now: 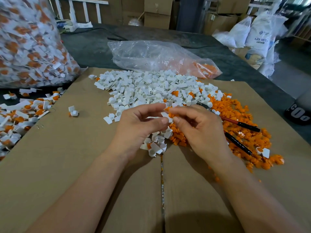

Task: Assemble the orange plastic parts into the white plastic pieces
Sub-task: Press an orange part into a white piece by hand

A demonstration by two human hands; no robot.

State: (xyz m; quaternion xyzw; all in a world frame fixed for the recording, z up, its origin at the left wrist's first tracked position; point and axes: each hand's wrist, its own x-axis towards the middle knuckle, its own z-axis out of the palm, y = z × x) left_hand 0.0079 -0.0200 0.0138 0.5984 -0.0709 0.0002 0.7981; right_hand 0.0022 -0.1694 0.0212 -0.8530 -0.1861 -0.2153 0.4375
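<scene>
My left hand (139, 125) and my right hand (200, 126) meet above the cardboard, fingertips together. Between them sits a white plastic piece (165, 115), pinched by my left thumb and fingers. My right fingers pinch an orange part (168, 109) pressed against that white piece. A big heap of white pieces (151, 89) lies just beyond my hands. Loose orange parts (235, 125) spread to the right and under my right hand. A small cluster of white pieces (155, 145) lies below my left hand.
Cardboard sheet (67, 157) covers the table. Pliers with red-black handles (239, 125) lie in the orange parts. A clear bag (151, 56) with orange parts sits behind. A full bag of assembled pieces (28, 47) stands far left, with loose assembled ones (18, 115) below it.
</scene>
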